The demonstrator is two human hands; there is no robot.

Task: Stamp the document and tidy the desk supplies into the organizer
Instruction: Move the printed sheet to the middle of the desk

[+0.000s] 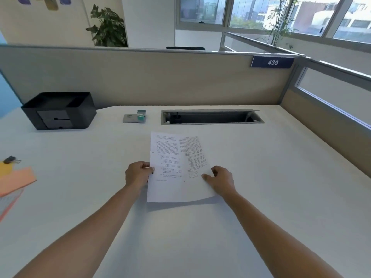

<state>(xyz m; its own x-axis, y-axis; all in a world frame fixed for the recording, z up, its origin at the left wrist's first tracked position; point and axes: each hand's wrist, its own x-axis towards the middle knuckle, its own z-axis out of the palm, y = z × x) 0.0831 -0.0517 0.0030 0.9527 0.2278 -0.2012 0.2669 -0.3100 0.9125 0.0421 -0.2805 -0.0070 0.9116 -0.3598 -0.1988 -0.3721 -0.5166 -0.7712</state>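
2 hands on 1 sheet [176, 167]. Your left hand [138, 173] pinches its left edge, thumb on top, fingers curled. Your right hand [220, 178] grips the right edge, thumb flat on the print, the other fingers mostly hidden. Sheet sits mid-desk [261, 167], near edge slightly raised, shadow beneath. Stamp [141, 115] stands beyond the sheet, to the left, at a grey pad [130, 118]. Organizer [60, 110] further left of the sheet. Orange notes [17, 180] far left of it. Judgement: paper is light, limp, creases easily. Hold by the side margins, lay it flat, pin 1 corner while stamping.
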